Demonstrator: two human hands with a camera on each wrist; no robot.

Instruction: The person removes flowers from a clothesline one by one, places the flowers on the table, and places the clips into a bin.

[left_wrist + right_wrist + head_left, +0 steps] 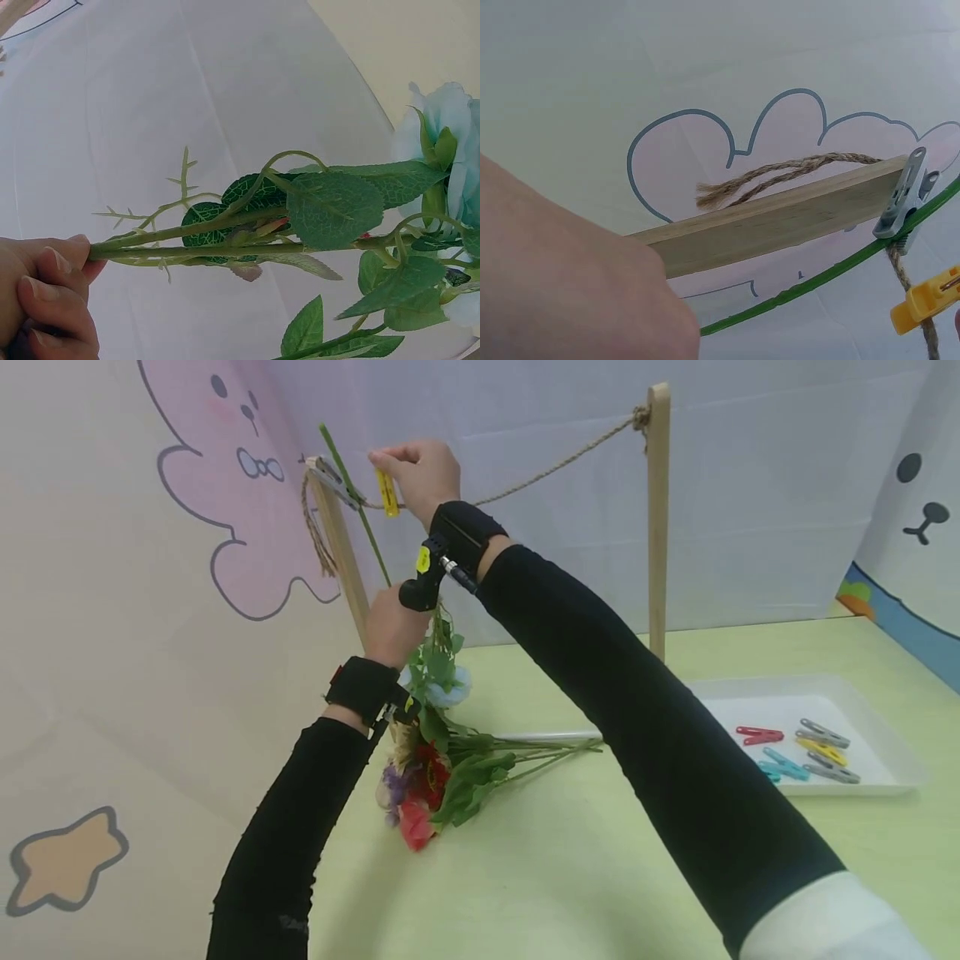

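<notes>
My left hand (397,628) grips the thin green stems (187,244) of an artificial flower with a pale blue bloom (450,687), which hangs head down. A longer green stem (372,545) rises from behind that hand to a grey clothespin (909,196), which clips it to the rope (558,467) near the left post. Higher up, my right hand (426,477) pinches a yellow clothespin (387,492) between thumb and fingers. Its lower tip overlaps the rope in the right wrist view, just beside the grey one.
Wooden posts (657,527) hold the rope at both ends. On the table (525,877) lie more artificial flowers (431,777), red, pink and purple, with leafy stems. At right, a white tray (892,760) holds several clothespins (821,752). A patterned wall (150,693) stands close on the left.
</notes>
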